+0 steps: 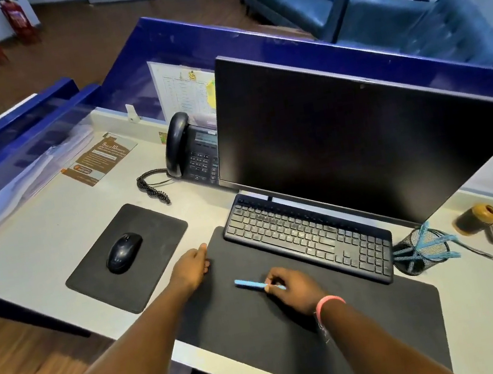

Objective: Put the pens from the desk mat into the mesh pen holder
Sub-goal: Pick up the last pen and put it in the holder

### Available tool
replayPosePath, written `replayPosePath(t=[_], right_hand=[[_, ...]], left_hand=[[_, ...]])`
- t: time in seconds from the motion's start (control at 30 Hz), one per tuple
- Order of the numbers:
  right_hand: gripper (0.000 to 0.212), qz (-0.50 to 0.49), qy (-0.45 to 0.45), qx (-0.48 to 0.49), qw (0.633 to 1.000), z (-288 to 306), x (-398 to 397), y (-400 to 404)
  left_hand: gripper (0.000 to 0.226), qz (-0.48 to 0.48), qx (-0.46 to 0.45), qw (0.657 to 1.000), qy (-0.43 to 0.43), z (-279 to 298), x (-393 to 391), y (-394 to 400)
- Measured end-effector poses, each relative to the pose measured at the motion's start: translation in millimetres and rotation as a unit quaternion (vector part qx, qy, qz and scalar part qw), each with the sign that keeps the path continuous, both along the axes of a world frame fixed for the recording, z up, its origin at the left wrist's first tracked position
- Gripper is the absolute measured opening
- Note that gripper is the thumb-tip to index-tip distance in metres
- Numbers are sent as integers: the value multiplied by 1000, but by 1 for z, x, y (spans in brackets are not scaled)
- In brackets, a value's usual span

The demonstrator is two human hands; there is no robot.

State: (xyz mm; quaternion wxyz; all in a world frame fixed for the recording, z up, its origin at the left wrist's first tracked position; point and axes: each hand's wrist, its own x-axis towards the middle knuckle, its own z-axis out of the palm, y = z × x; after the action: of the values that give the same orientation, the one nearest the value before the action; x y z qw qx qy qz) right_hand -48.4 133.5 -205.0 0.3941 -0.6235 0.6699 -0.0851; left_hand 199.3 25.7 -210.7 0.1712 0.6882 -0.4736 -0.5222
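A light blue pen lies on the black desk mat in front of the keyboard. My right hand pinches the pen's right end with its fingertips; the pen still rests on the mat. My left hand rests at the mat's left edge, fingers curled, holding nothing. The black mesh pen holder stands at the right end of the keyboard, with several blue pens sticking out of it.
A black keyboard sits at the back of the mat under a dark monitor. A mouse on its pad lies to the left, a desk phone behind. A tape roll and cables lie at the right.
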Motion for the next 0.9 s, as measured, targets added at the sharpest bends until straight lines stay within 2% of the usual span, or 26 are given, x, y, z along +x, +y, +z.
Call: replayPosePath(t=[0.07, 0.13, 0.23, 0.3, 0.4, 0.47, 0.53, 0.6, 0.73, 0.8, 0.9], right_hand=[[13, -133, -145, 42, 980, -2, -23, 13], [13, -199, -205, 94, 954, 3, -50, 27], [23, -235, -215, 202, 926, 10, -93, 55], [22, -264, -228, 275, 896, 15, -125, 75], [21, -232, -166, 376, 882, 29, -166, 88], [26, -227, -121, 398, 880, 47, -200, 98], [24, -281, -131, 362, 879, 69, -235, 108], [12, -384, -201, 244, 868, 93, -267, 115], [12, -546, -340, -40, 765, 128, -311, 118], [10, -584, -334, -138, 727, 132, -317, 113], [9, -605, -288, -152, 727, 119, -304, 104]], left_hand=[[43, -94, -67, 986, -119, 2, -5, 3], [30, -164, -112, 963, -181, 6, -15, 7], [24, -265, -146, 927, -221, 11, -37, 13], [23, -318, -161, 905, -233, 13, -53, 16], [24, -345, -165, 892, -241, 14, -61, 15], [23, -364, -156, 886, -243, 15, -69, 14], [23, -386, -139, 880, -240, 15, -78, 11], [25, -406, -121, 871, -247, 15, -84, 9], [26, -414, -111, 864, -263, 13, -91, 1], [26, -411, -110, 864, -269, 13, -94, -2], [26, -419, -104, 856, -286, 16, -99, -3]])
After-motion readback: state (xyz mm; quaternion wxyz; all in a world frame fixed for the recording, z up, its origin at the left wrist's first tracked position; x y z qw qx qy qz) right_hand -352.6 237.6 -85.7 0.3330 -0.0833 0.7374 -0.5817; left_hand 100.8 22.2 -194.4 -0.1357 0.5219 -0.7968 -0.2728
